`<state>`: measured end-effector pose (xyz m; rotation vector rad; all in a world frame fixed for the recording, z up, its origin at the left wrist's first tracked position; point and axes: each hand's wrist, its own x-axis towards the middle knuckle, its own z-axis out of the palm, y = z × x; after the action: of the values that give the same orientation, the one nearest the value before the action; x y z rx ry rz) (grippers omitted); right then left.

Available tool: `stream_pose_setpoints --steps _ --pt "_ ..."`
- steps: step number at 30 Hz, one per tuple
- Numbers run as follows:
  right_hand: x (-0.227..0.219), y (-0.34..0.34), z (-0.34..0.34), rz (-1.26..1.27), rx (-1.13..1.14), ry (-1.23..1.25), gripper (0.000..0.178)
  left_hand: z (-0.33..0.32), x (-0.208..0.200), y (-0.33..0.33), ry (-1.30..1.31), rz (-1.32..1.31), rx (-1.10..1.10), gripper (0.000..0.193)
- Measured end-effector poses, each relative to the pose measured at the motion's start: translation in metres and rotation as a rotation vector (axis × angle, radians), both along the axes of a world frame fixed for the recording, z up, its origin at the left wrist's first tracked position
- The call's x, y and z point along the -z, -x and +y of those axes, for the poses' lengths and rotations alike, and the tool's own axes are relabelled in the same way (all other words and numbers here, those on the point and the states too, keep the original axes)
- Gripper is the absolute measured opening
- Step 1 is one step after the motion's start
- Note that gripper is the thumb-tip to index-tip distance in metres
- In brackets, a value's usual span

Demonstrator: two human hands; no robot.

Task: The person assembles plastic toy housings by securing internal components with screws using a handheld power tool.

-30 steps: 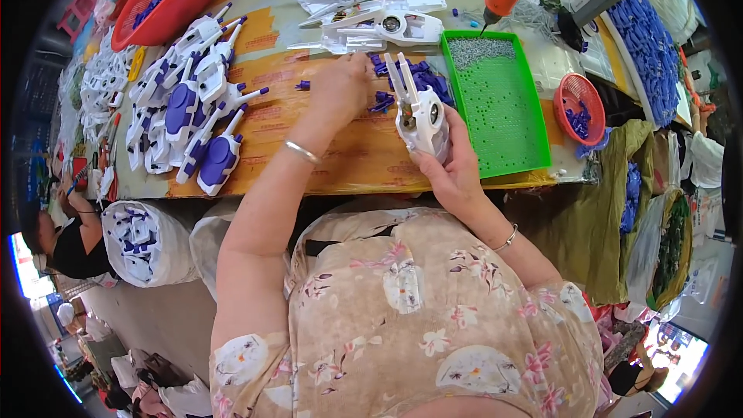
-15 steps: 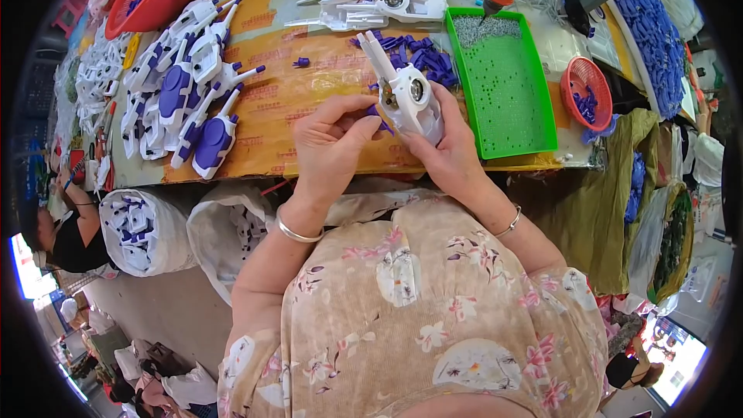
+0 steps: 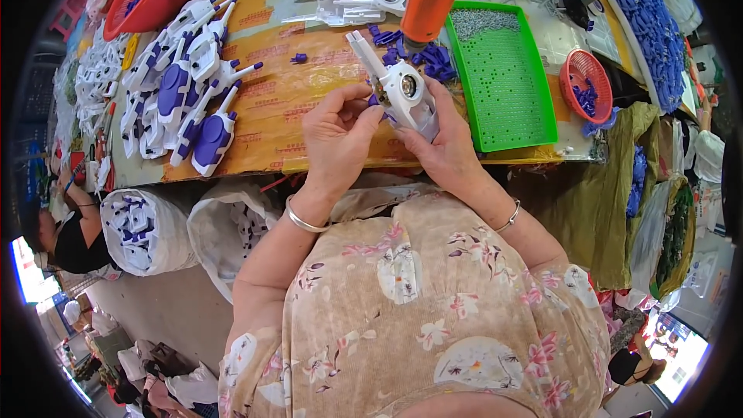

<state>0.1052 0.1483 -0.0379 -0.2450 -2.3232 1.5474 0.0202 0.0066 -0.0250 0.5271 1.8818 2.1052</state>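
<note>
White plastic housing (image 3: 404,93) with a round dark lens and long prongs is held up over the front part of the worktop (image 3: 271,135), tilted so that its prongs point away from the person and a little to the left. The right hand (image 3: 450,135) grips its right side and lower end, the thumb lying across the bottom and the other fingers curled behind. The left hand (image 3: 340,124) is at the housing's left edge, its thumb and forefinger drawn narrow around a small purple piece (image 3: 374,100); whether this is seated in the housing cannot be told.

Beyond the hands lies a heap of loose purple parts (image 3: 439,63), with an orange power screwdriver (image 3: 435,0) in front of part of it. A single purple part (image 3: 299,58) lies apart to the left. Just right of the heap is a green tray (image 3: 517,144) with small metal screws (image 3: 486,23) gathered at its far end, and further right a small red basket (image 3: 573,68) holds more purple parts. More white housings (image 3: 348,14) are stacked at the far side, while purple-and-white assemblies (image 3: 174,89) are piled on the left.
</note>
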Motion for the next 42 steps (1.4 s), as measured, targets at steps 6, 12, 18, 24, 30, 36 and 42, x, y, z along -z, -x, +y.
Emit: stream_pose_setpoints --steps 6,12,18,24,30,36,42 --pt "0.004 0.000 -0.001 0.010 0.002 -0.002 0.069 0.000 0.001 0.002 0.098 0.092 -0.005 0.020" --pt "0.003 0.000 -0.003 0.061 0.015 -0.083 0.071 0.005 -0.004 0.000 0.151 0.081 -0.054 0.019" --pt "0.005 -0.002 -0.003 0.066 -0.005 -0.072 0.071 0.008 0.003 -0.006 0.047 -0.041 -0.036 0.018" --pt "0.005 -0.004 -0.003 0.073 -0.031 -0.075 0.073 0.003 0.011 -0.005 0.031 -0.041 -0.015 0.023" --pt "-0.005 -0.005 0.000 0.033 -0.125 0.119 0.072 -0.006 0.004 0.012 -0.127 -0.243 0.243 0.042" --pt "-0.008 -0.007 0.007 -0.023 -0.274 0.243 0.071 -0.020 0.000 0.018 -0.213 -0.399 0.464 0.051" --pt "-0.002 -0.010 0.006 -0.060 -0.287 0.415 0.070 -0.021 0.001 0.015 -0.207 -0.427 0.471 0.050"
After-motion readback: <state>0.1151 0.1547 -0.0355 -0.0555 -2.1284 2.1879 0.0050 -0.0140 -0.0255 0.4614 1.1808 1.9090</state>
